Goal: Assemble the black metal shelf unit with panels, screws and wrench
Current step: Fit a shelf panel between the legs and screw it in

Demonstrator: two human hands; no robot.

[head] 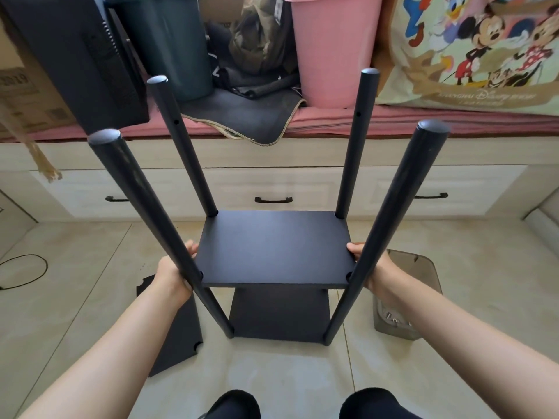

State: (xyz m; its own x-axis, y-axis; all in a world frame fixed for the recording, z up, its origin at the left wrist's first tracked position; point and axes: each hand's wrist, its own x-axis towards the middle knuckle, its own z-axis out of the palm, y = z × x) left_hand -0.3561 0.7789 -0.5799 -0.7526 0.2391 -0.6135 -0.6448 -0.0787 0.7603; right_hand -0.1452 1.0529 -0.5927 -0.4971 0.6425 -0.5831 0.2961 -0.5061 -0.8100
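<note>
Holding the middle shelf panel (273, 247) by its two short edges, you have your left hand (175, 272) gripping the left edge, thumb on top, and your right hand (370, 267) gripping the right edge the same way; both are partly hidden behind the near poles. The panel sits level among four black poles, corners notched around them, well above the bottom panel (278, 313) on the tiled floor (90, 267).

Judging by its flat, unbent look, the panel should be stiff and fairly light, so two edge grips should be enough. The matte surface likely gives decent friction, but your fingers have little to curl under, so keep both sides level; a tilt could jam the corners against the poles.

The near left pole (145, 213) and near right pole (390, 213) stand tall, and the whole frame may sway if you push sideways. The far left pole (181, 140) shows a screw hole higher up, as does the far right pole (358, 140).

A spare panel (178, 337) lies on the floor by your left forearm, and a clear plastic box (402, 297) sits just beside your right wrist, with small metal parts inside.
</note>
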